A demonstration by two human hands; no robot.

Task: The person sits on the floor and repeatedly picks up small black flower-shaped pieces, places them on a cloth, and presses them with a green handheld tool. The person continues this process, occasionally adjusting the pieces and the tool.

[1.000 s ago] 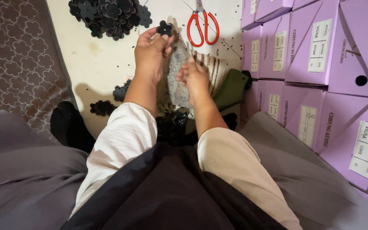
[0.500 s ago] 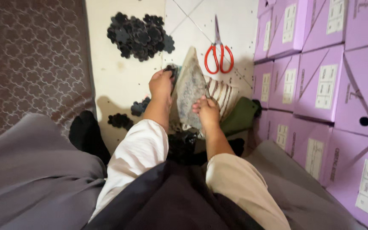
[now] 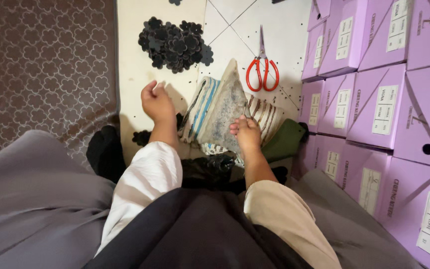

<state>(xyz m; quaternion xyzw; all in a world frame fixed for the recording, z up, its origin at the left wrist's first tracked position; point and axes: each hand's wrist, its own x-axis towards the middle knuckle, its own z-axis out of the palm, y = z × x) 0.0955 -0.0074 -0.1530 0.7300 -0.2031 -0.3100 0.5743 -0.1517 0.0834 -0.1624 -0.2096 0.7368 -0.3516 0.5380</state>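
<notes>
Left hand (image 3: 156, 102) raised, loosely curled; right hand (image 3: 247, 133) gripping, fingers closed

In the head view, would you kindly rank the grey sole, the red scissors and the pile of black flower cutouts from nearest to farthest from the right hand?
1. Grey sole: held by the right hand, which grips its lower right edge.
2. Red scissors: on the white floor above the hand, slightly right.
3. Pile of black flower cutouts: farthest, up and to the left.
</notes>
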